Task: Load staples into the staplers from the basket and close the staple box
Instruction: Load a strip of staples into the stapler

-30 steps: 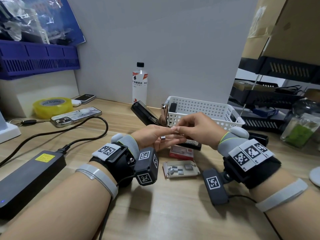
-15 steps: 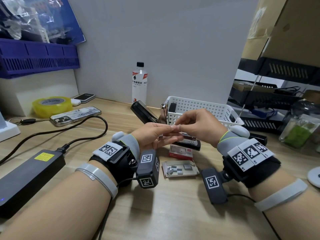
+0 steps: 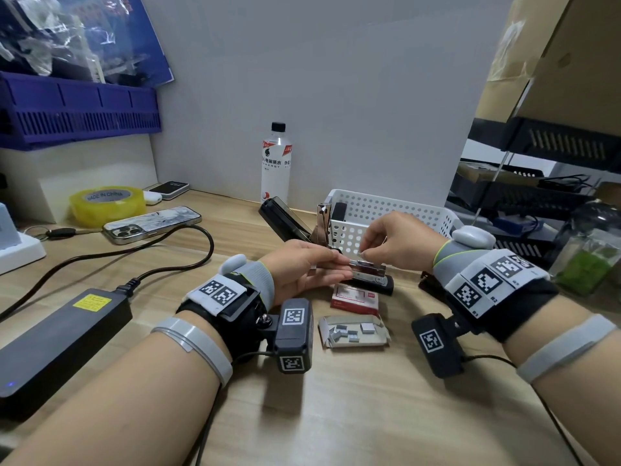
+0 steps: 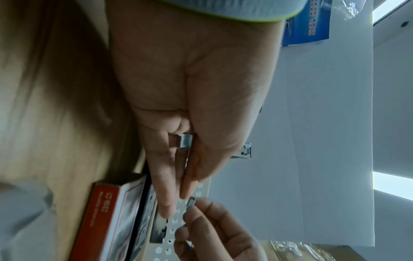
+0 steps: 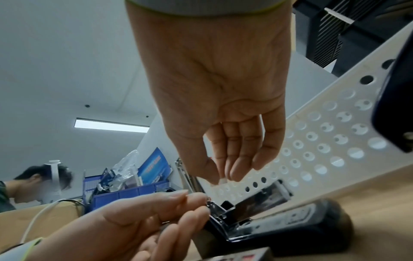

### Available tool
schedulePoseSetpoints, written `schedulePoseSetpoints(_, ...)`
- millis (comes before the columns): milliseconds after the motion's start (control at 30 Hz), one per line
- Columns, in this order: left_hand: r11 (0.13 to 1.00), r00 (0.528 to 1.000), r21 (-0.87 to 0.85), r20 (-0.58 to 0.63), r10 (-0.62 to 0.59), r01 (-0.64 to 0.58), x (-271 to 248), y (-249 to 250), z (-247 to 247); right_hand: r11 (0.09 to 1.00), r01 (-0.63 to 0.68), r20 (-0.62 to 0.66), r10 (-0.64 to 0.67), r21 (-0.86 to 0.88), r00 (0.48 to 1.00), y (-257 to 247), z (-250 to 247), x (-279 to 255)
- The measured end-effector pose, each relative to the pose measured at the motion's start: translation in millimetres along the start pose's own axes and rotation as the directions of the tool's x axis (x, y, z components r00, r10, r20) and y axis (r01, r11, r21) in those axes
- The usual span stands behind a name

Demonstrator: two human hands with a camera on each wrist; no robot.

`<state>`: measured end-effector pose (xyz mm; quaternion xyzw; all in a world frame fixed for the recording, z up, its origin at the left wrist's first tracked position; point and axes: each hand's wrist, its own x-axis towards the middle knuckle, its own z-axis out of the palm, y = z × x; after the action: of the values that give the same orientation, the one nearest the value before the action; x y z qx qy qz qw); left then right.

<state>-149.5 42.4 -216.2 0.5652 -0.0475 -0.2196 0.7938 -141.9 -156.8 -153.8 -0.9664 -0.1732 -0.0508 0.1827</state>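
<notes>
Nearest us lies the open tray of staples [image 3: 353, 331], the red box [image 3: 355, 295] at its twelve o'clock. Our left hand [image 3: 302, 270] pinches a strip of staples [image 4: 185, 141]; our right hand [image 3: 393, 243] pinches a small piece [image 4: 191, 201] over the open stapler [image 3: 369, 272]. The white basket [image 3: 396, 210] stands beyond.

An office: a wooden worktop [image 3: 336, 415] against a grey partition, black document trays [image 3: 537, 183] at right, tape roll [image 3: 107, 203] upper left, strip ceiling light [image 5: 111, 125], someone [image 5: 33, 185] working beyond.
</notes>
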Motion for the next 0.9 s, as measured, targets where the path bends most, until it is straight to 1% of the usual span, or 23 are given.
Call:
schedulePoseSetpoints(133,0.999,0.998,-0.01,-0.056,-0.043,0.042,3,0,-7,0.998,-0.02,0.047,0.023,-0.057,0.999,1,3,6)
schedulePoseSetpoints(333,0.998,0.998,0.026,-0.042,-0.055,0.056,5,-1,-10,0.989,-0.012,0.077,0.023,-0.145,0.997,-3,8,9)
schedulePoseSetpoints(667,0.995,0.994,0.053,-0.069,-0.08,0.084,8,-1,-11,0.987,-0.016,0.08,0.029,-0.16,0.996,-6,11,12)
schedulePoseSetpoints(833,0.995,0.994,0.042,-0.066,-0.087,0.09,8,0,-11,0.985,0.003,0.086,0.012,-0.172,0.996,-4,11,13)
schedulePoseSetpoints(900,0.995,0.994,0.022,-0.058,-0.091,0.093,7,1,-11,0.984,0.017,0.069,-0.005,-0.177,0.998,-3,10,12)
